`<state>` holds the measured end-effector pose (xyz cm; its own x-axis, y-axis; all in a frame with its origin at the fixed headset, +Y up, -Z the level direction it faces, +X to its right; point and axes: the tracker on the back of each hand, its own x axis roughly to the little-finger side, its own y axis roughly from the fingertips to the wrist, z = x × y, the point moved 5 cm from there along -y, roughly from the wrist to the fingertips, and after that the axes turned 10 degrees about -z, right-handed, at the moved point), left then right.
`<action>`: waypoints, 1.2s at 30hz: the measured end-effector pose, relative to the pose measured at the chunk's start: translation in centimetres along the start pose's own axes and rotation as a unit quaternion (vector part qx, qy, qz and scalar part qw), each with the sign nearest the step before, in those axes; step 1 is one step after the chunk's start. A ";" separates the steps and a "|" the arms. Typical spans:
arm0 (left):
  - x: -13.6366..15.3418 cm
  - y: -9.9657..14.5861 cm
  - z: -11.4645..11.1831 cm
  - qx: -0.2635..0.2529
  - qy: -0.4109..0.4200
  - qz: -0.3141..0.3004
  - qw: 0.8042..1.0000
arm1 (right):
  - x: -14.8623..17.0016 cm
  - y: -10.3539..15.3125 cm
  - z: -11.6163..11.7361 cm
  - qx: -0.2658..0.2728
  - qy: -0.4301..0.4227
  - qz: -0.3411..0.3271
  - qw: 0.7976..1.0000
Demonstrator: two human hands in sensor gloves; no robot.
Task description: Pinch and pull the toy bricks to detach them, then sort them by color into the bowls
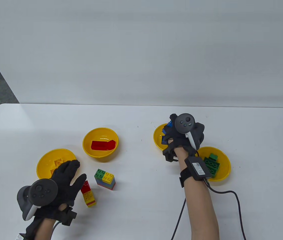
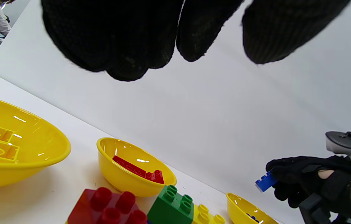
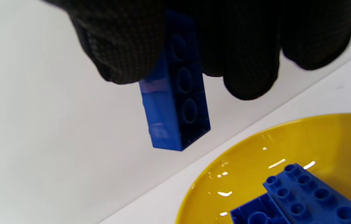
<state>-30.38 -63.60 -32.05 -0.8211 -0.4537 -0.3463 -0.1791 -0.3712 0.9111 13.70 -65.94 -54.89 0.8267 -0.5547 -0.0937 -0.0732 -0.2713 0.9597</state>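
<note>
My right hand [image 1: 174, 130] pinches a long blue brick [image 3: 175, 93] above the yellow bowl [image 3: 287, 155] that holds blue bricks [image 3: 303, 193]; the same blue brick [image 2: 265, 182] shows in the left wrist view. My left hand [image 1: 67, 175] hovers with straight fingers beside a red-and-yellow brick stack [image 1: 88, 193], holding nothing. A green, yellow and blue-grey brick cluster [image 1: 105, 178] stands on the table to the right of that stack. The hand hides most of the blue bowl [image 1: 157, 137] in the table view.
Three more yellow bowls stand on the white table: one with yellow bricks [image 1: 45, 162] at the left, one with red bricks [image 1: 89, 147] in the middle, one with green bricks [image 1: 225, 162] at the right. A black cable [image 1: 236, 200] trails from my right wrist.
</note>
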 end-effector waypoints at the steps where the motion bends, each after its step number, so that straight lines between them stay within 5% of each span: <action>1: 0.3 0.0 0.0 0.000 0.005 0.003 1.000 | 0.4 -0.4 0.6 0.000 -0.001 0.012 1.000; 6: 1.3 -0.2 -0.3 0.008 0.017 0.015 1.000 | 1.9 -0.9 2.2 -0.052 0.067 0.067 0.994; 12: 1.2 -0.2 -1.0 0.028 0.019 0.013 0.999 | -0.4 0.9 -1.5 -0.030 0.060 0.005 0.998; 24: 1.9 -0.4 -4.6 0.126 -0.023 0.033 0.991 | -5.7 13.1 -9.5 -0.005 -0.096 -0.180 0.979; 31: 2.3 -0.3 -7.8 0.214 -0.073 0.035 0.973 | -4.1 18.3 -9.0 -0.008 -0.127 -0.219 0.967; 36: 2.8 -0.2 -9.1 0.248 -0.079 0.044 0.965 | -1.6 19.8 -7.3 -0.033 -0.139 -0.193 0.971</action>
<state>-27.72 -72.11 -35.25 -0.9102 -0.3224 -0.2600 -0.3099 0.1137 0.9440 15.01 -64.65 -33.83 0.6030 -0.6145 -0.5086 0.2557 -0.4550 0.8530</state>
